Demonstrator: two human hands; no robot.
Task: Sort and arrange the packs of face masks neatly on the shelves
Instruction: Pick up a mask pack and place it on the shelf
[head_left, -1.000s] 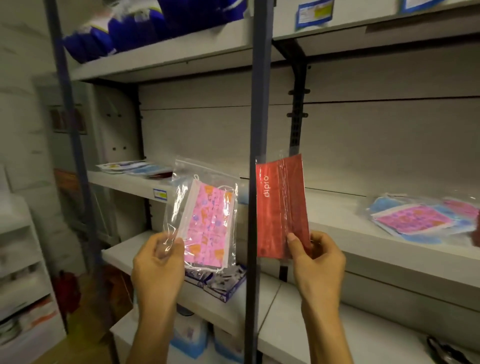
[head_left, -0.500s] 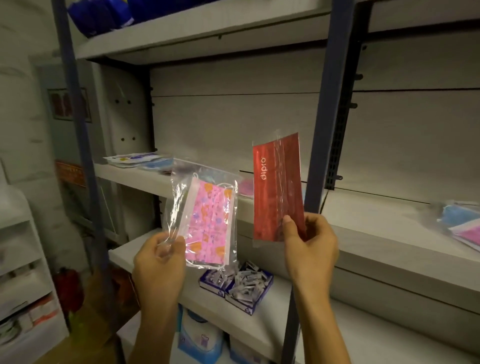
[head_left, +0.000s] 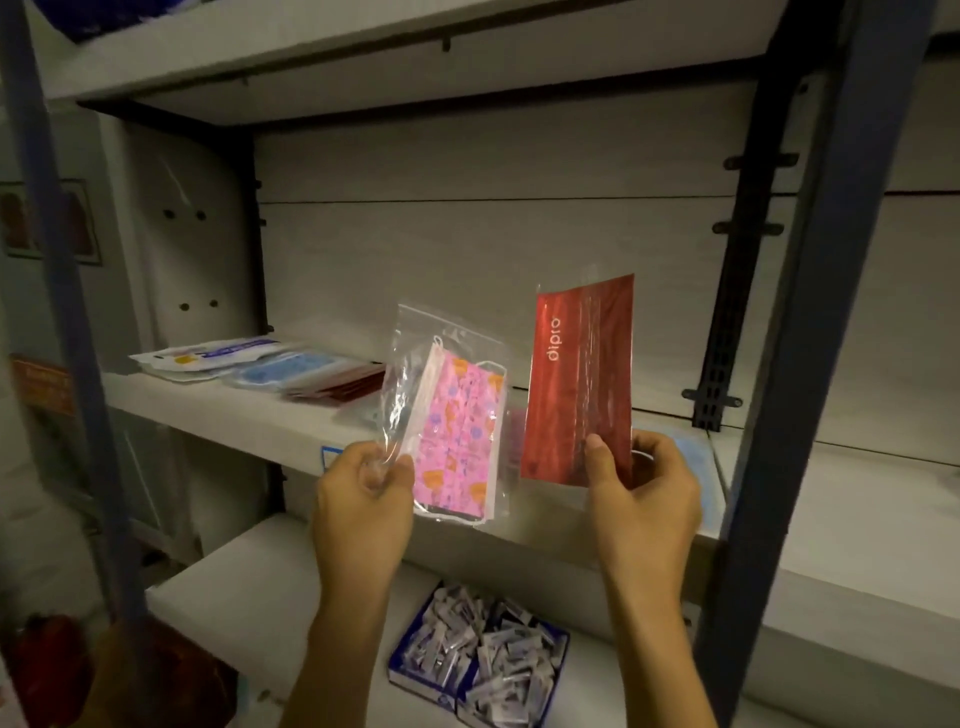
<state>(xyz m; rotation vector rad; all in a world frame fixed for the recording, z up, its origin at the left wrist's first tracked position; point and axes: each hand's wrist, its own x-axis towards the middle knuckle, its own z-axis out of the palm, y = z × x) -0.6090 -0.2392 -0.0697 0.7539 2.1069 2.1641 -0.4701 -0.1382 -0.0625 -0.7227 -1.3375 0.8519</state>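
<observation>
**Now both packs face the left bay**

Closest to me, the left hand (head_left: 363, 499) pinches the clear bag of pink patterned masks (head_left: 457, 431) by its lower left corner, thumb and fingers curled onto the plastic, the pack held upright. Just beside it the right hand (head_left: 644, 493) grips the red pack (head_left: 579, 379) at its bottom edge, thumb in front and fingers curled behind, also upright, the two packs near each other but apart.

What has changed in the last second is the backdrop rather than the grip. A second ago the blue upright post (head_left: 810, 364) stood between the two packs; it now stands well to the right of both, and the hands have come in front of the left bay. Both holds look the same as before.

Below the hands, on the lower shelf, sits a blue box of small sachets (head_left: 478, 660). Behind the packs, on the middle shelf (head_left: 249, 421), lie a white-and-blue pack (head_left: 208, 356), a blue mask pack (head_left: 275, 371) and a fan of dark red packs (head_left: 343, 387); a blue pack (head_left: 691, 457) lies behind the right hand.

I'd judge the person is matching stock: the red pack belongs with the dark red fan on the left. Whether pink has a pile here I cannot tell.
</observation>
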